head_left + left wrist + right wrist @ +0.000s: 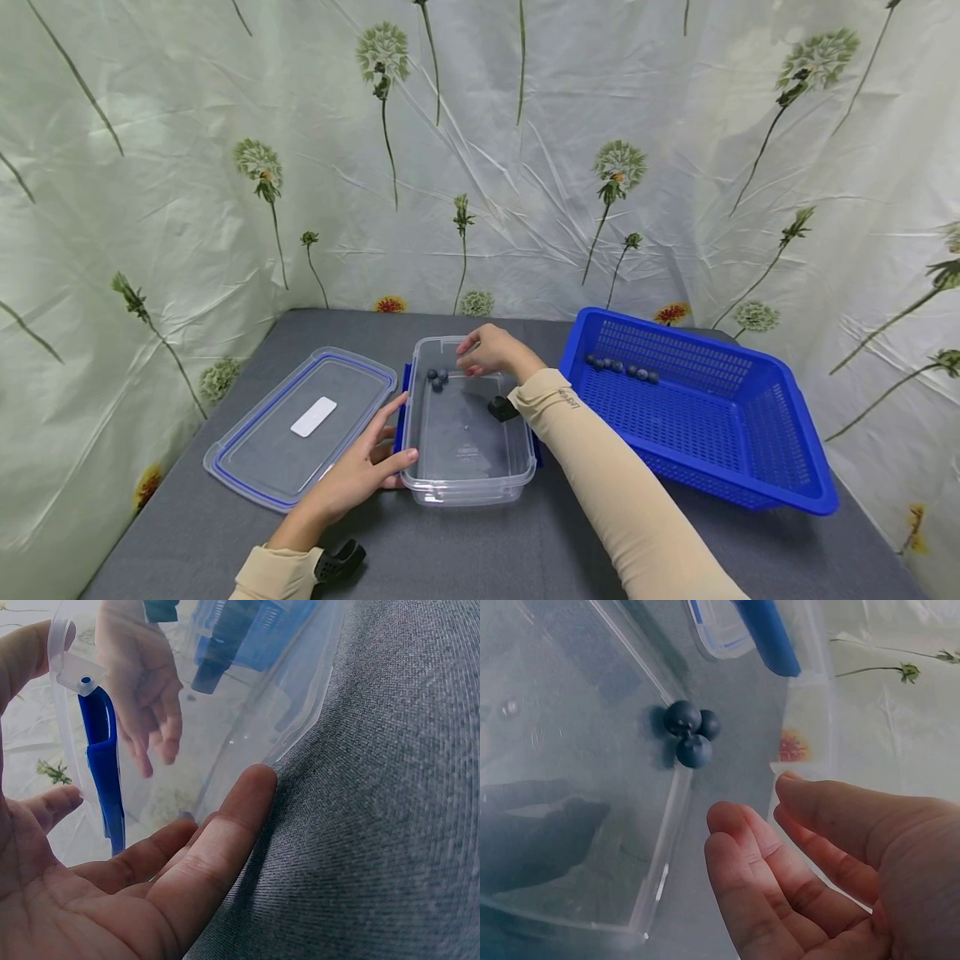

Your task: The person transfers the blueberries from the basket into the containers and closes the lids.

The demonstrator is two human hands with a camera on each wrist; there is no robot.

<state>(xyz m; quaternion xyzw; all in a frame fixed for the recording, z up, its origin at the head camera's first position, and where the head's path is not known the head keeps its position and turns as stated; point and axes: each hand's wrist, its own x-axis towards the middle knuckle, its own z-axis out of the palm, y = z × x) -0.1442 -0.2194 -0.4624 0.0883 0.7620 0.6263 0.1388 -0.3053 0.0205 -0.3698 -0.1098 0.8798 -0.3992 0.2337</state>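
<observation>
A clear plastic box [465, 492] with blue side clasps [105, 780] stands on the grey table. Three dark blueberries [437, 378] lie in its far left corner, seen close in the right wrist view as blueberries [690, 732]. My right hand [487, 350] hovers over the box's far end, fingers relaxed and holding nothing [780, 862]. My left hand [371, 467] rests open against the box's near left side, fingers [217, 847] touching its wall. A blue basket [750, 492] to the right holds several more blueberries [622, 367].
The box's clear lid [300, 425], blue-rimmed with a white label, lies flat to the left of the box. A floral curtain [525, 167] closes in the table on all sides. Grey cloth [390, 825] covers the table.
</observation>
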